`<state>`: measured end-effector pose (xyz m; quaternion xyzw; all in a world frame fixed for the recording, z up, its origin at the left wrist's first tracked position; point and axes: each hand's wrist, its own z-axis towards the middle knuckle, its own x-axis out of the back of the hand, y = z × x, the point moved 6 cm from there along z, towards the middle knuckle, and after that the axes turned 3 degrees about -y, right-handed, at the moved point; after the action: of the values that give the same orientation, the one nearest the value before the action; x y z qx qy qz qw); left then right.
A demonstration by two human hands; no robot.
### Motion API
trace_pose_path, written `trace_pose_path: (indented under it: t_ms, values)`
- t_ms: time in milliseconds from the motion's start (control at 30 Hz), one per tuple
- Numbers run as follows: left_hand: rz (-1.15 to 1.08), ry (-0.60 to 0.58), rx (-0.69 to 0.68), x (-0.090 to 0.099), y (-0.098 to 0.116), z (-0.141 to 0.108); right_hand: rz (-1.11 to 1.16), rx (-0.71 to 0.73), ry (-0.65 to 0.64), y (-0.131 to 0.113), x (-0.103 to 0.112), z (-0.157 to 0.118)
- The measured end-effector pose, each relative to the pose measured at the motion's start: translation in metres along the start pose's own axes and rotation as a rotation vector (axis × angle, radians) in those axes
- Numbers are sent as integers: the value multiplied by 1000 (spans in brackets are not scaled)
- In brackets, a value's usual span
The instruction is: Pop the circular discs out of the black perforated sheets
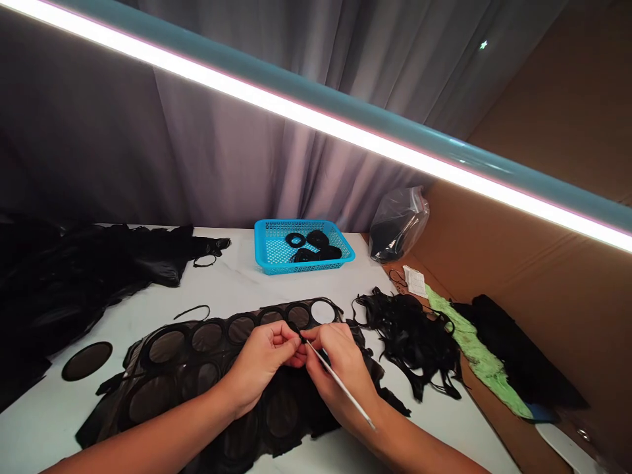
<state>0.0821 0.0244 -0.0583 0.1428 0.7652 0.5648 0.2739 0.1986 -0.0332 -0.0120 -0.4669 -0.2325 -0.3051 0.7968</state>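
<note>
Pinching what seems to be a small dark piece [303, 338], my left hand [264, 359] has its thumb and fingers drawn closely together. My right hand [340, 359] grasps a slim white tool [343, 382], whose upper end meets the fingertips beside this piece; the exact contact is too small to tell. So the dark piece is between both hands, above a black sheet with round outlines [224, 352]. I judge that the step in hand is fine work with the tool on this piece, perhaps picking or trimming. The next move, in my opinion, calls for a steady left pinch and a small, controlled motion of the tool tip.

Near the right side of the sheet I see a tangle of black strips [409, 339]; on the left, apart from it, a dark disc [87, 361] lies on the white table [237, 270]. Farther back, a blue basket [306, 268] contains black rings [295, 239], and a clear plastic bag [399, 220] stands to its right.
</note>
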Motion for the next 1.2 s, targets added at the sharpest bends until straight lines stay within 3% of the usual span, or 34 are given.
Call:
trace_pose_path:
  t_ms: [300, 400, 533, 633, 733, 800, 967, 1133, 1200]
  values:
    - [-11, 7, 31, -1, 4, -5, -37, -118, 23, 18, 11, 3]
    - [-23, -15, 36, -2, 7, -8, -166, -206, 94, 40, 41, 11]
    - [-138, -96, 54, -5, 11, -11, -422, -423, 192, 81, 99, 11]
    - [-253, -158, 84, -8, 11, -12, -612, -621, 108, 111, 128, -2]
    - [-309, -186, 107, -10, 10, -13, -694, -767, -106, 132, 131, -17]
    - [-305, -201, 92, -11, 11, -14, -712, -759, -168, 135, 129, -21]
    - [-244, -237, 33, -12, 12, -15, -720, -605, -46, 121, 128, -15]
    - [-311, -217, 15, -8, 17, -12, -579, -622, 47, 104, 124, -8]
    - [-230, -149, -44, 1, 28, -6, -518, -618, 57, 99, 121, -6]
